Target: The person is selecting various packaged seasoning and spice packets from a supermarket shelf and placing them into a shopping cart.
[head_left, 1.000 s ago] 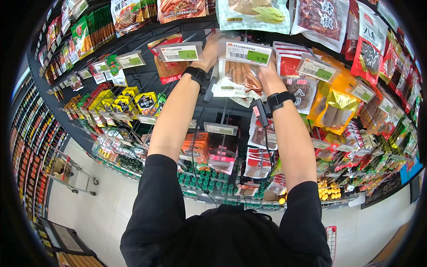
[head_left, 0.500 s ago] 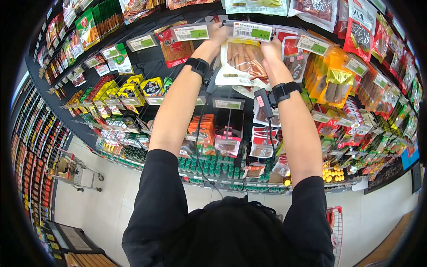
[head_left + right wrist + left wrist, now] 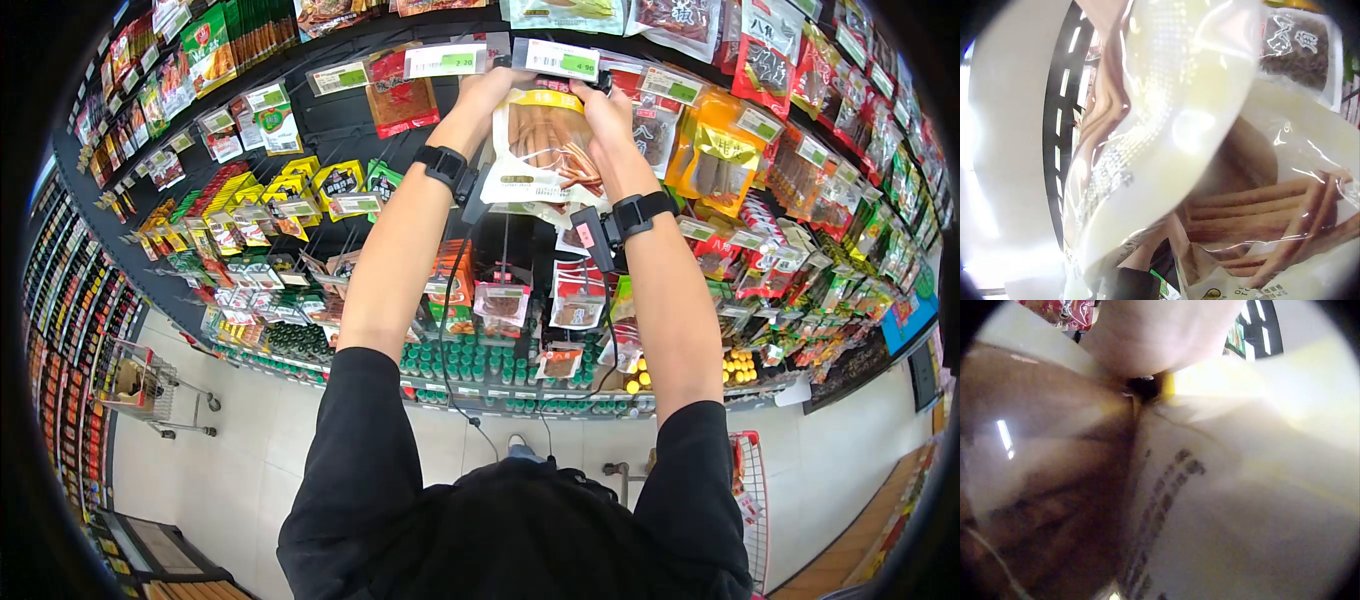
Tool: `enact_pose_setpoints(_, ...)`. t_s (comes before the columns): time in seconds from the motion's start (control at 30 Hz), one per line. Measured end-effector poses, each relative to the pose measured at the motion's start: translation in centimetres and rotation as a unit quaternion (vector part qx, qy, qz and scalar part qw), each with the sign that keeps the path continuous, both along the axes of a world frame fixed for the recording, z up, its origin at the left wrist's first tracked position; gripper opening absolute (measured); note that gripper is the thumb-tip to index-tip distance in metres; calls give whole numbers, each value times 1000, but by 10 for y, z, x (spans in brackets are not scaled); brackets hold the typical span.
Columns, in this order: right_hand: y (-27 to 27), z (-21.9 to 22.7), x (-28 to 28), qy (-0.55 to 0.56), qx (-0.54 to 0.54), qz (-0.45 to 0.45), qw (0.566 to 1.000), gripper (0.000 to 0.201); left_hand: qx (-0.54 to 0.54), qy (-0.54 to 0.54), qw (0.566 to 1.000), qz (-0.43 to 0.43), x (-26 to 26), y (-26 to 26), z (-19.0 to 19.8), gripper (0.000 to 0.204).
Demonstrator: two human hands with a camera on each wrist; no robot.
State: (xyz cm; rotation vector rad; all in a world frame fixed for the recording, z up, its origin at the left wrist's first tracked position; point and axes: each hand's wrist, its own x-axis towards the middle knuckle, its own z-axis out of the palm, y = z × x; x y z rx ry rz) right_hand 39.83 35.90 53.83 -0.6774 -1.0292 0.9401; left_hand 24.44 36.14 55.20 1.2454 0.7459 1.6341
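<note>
Packet of brown sticks [image 3: 545, 135] is at the upper middle of the head view, just under a price tag [image 3: 556, 59] reading 4.90, and between the two hands. The left hand [image 3: 485, 98] touches its upper left edge, and the right hand [image 3: 607, 115] lies along its upper right edge; most fingertips are hidden, so I cannot tell how far either grip is closed. I judge it light, with soft, shiny film that may slip, and stiff sticks inside that could snap or poke the film if squeezed; the flat top corners seem the safest hold. In the right wrist view, two curved layers of film [image 3: 1160, 137] stand apart, perhaps two packets together. The price tag stands above and can catch the top edge. A red-edged packet [image 3: 400, 95] hangs at left, a star-marked yellow packet [image 3: 720, 165] at right, and a cable [image 3: 453, 300] below the left wrist could snag.
</note>
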Motion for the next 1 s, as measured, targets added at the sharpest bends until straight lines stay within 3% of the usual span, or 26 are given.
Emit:
enact_pose_setpoints(0.07, -3, -12, 0, 5, 2, -9, 1000, 18, 5, 24, 999, -47, -7, 3, -9, 24)
enact_pose_setpoints(0.17, -29, -24, 2, -5, -1, -17, 1000, 16, 38, -34, 995, -91, -2, -14, -30, 23)
enact_pose_setpoints(0.33, -98, -40, 24, -15, -6, -23, 1000, 17, 25, -29, 999, -32, 27, -89, -41, 17)
enact_pose_setpoints(0.5, -165, -31, 76, 4, 51, -56, 997, 18, 61, -6, 997, -56, 80, -137, -31, 15)
enact_pose_setpoints(0.63, -247, -42, 149, -11, 51, -100, 994, 24, 73, -2, 989, -128, 154, -189, -49, 17)
enact_pose_setpoints(0.7, -287, -59, 196, -44, 48, -127, 990, 24, 29, 16, 985, -172, 201, -213, -66, 16)
enact_pose_setpoints(0.77, -326, -83, 254, -129, 26, -177, 975, 24, 2, 38, 969, -244, 254, -222, -95, 15)
enact_pose_setpoints(0.87, -397, -117, 341, -244, -92, -213, 942, 25, -4, 93, 934, -344, 343, -255, -140, 15)
enact_pose_setpoints(1.0, -496, -154, 431, -376, -194, -296, 856, 20, 52, 229, 860, -453, 458, -316, -188, 15)
